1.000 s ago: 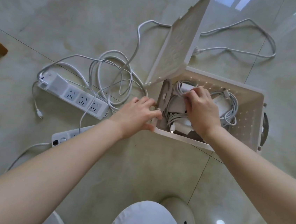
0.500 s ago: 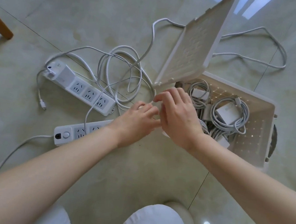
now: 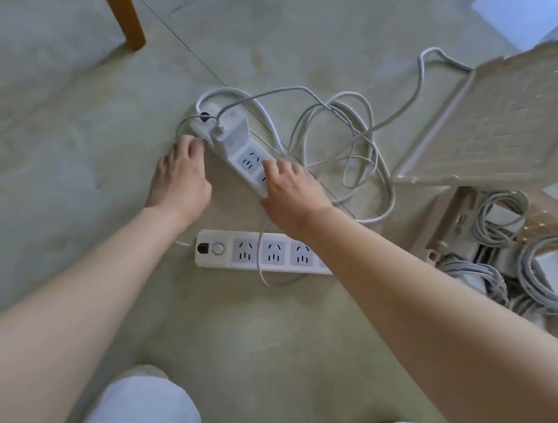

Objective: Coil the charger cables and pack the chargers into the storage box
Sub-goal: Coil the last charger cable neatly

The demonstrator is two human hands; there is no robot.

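A white charger [image 3: 232,133] is plugged into the far end of a white power strip [image 3: 247,159] lying slanted on the floor. Its thin white cable [image 3: 350,143] sprawls in loose loops to the right. My left hand [image 3: 180,175] rests with fingers apart at the strip's left end, beside the charger. My right hand [image 3: 290,192] lies on the strip's near end with fingers spread over it. The beige storage box [image 3: 438,221] stands at the right with its perforated lid [image 3: 507,125] raised. Several coiled chargers [image 3: 547,270] lie inside.
A second power strip [image 3: 259,252] lies level on the floor below my hands, partly under my right forearm. A wooden furniture leg [image 3: 120,1] stands at the upper left. My white-clad knees [image 3: 147,404] fill the bottom edge.
Both hands left the box and moved left to the slanted power strip. The view swung left, so the box now sits at the right edge.
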